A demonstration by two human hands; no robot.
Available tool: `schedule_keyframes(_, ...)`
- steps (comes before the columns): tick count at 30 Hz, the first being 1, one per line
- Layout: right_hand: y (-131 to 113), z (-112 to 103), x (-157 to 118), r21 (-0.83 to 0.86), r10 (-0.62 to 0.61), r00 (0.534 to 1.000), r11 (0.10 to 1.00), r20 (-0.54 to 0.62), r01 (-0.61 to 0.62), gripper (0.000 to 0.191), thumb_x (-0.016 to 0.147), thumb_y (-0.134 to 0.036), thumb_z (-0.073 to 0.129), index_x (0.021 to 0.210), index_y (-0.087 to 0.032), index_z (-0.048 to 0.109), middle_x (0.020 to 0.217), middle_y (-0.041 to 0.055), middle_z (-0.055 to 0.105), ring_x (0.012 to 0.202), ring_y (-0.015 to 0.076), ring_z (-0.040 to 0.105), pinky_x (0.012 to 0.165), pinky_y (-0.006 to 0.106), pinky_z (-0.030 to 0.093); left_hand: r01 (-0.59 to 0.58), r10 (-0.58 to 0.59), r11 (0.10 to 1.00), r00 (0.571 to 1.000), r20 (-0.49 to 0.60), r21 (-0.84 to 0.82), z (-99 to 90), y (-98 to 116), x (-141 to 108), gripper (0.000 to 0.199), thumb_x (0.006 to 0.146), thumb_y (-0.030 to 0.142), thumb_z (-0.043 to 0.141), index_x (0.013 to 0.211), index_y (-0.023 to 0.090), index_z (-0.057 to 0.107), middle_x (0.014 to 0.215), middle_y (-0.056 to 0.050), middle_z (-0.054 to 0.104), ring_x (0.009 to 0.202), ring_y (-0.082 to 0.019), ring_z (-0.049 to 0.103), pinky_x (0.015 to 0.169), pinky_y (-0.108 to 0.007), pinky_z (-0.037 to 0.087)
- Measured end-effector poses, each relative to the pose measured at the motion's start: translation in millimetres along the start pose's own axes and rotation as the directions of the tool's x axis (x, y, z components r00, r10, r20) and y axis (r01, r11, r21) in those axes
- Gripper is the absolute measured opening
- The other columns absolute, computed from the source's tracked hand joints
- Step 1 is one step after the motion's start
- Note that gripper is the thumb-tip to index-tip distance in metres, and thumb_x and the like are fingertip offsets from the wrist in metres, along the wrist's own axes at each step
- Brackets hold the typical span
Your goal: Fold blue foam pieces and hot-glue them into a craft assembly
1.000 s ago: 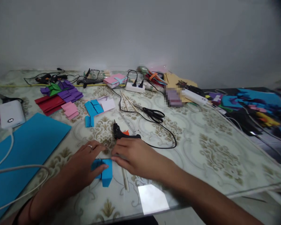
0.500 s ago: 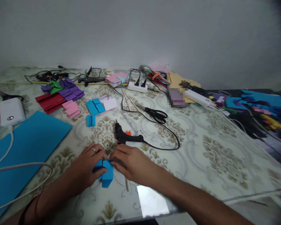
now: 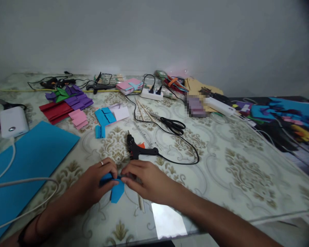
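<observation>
A small folded piece of blue paper [image 3: 117, 192] is pinched between my two hands near the table's front. My left hand [image 3: 101, 180] grips its left part, thumb in front and fingers behind. Closed at its upper right edge is my right hand [image 3: 140, 178]; part of the paper there is hidden by the fingers. A black glue gun [image 3: 139, 149] lies just beyond my right hand, its nozzle pointing away. Under and beside my right wrist are a thin stick [image 3: 141, 204] and a white paper piece [image 3: 168, 221].
Black-handled scissors [image 3: 172, 125] and a clear ruler [image 3: 144, 135] lie past the glue gun. A large blue sheet [image 3: 41, 154] and a white power bank [image 3: 14, 121] are at left. Folded coloured papers [image 3: 59, 109] lie behind. A power strip [image 3: 151, 94] stands at the back.
The blue paper has tilted in my hands, so its hanging flap now slants and shows a different face. My left fingers have curled further over it.
</observation>
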State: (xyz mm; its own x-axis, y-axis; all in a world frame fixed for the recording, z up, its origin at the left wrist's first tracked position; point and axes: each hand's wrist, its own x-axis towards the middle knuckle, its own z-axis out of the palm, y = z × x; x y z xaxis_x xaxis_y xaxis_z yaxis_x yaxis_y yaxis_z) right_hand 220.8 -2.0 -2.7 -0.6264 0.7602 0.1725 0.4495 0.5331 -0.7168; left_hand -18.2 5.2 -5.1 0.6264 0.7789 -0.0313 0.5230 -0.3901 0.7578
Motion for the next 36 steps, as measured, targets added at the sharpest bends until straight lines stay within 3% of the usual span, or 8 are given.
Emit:
schedule_keyframes(11,-1,3,-1,0.110,-0.037,0.999,0.993,-0.029,0.040,0.018,0.104,-0.027,0.060,0.088,-0.019,0.064,0.077,-0.0009,0.060,0.072,0.0146,0.059,0.068,0.026,0.045,0.098,-0.100,0.992,0.995,-0.029,-0.074,-3.1,6,-4,0.008,0.095,0.025,0.064,0.090,0.023,0.060,0.090,0.001,0.071,0.086,-0.018,0.066,0.079,-0.029,0.051)
schedule_keyframes(14,-2,3,-1,0.114,-0.040,0.998,0.992,-0.049,0.045,0.019,0.104,-0.026,0.059,0.086,-0.020,0.063,0.076,-0.0012,0.060,0.071,0.0143,0.058,0.067,0.026,0.045,0.102,-0.105,0.992,0.994,-0.038,-0.078,-4.3,9,-3,0.003,0.096,0.026,0.065,0.095,0.023,0.065,0.092,0.001,0.073,0.087,-0.017,0.068,0.079,-0.027,0.053)
schedule_keyframes(17,-2,2,-1,0.137,-0.033,0.998,0.990,-0.061,0.041,0.017,0.102,-0.023,0.060,0.085,-0.020,0.062,0.074,-0.0021,0.059,0.069,0.0137,0.058,0.066,0.025,0.044,0.086,-0.088,0.994,0.996,-0.030,-0.072,-6.6,14,-1,0.011,0.098,0.031,0.063,0.099,0.024,0.071,0.094,0.001,0.077,0.087,-0.017,0.072,0.078,-0.026,0.054)
schedule_keyframes(26,-5,1,-1,0.197,0.044,0.994,0.980,-0.101,-0.023,0.016,0.100,-0.026,0.064,0.085,-0.021,0.066,0.074,-0.0026,0.060,0.067,0.0126,0.058,0.063,0.024,0.044,0.109,-0.110,0.993,0.994,-0.013,-0.037,-7.9,15,-3,0.022,0.101,0.032,0.057,0.089,0.023,0.074,0.083,0.001,0.077,0.073,-0.015,0.071,0.056,-0.021,0.046)
schedule_keyframes(36,-9,0,-1,0.320,0.073,0.992,0.947,-0.106,-0.036,0.020,0.096,-0.022,0.064,0.077,-0.021,0.059,0.071,-0.0039,0.054,0.063,0.0113,0.051,0.059,0.023,0.041,0.116,-0.118,0.991,0.993,-0.027,-0.068,-6.3,19,-5,0.021,0.100,0.033,0.059,0.088,0.024,0.073,0.081,0.001,0.077,0.070,-0.015,0.068,0.061,-0.024,0.049)
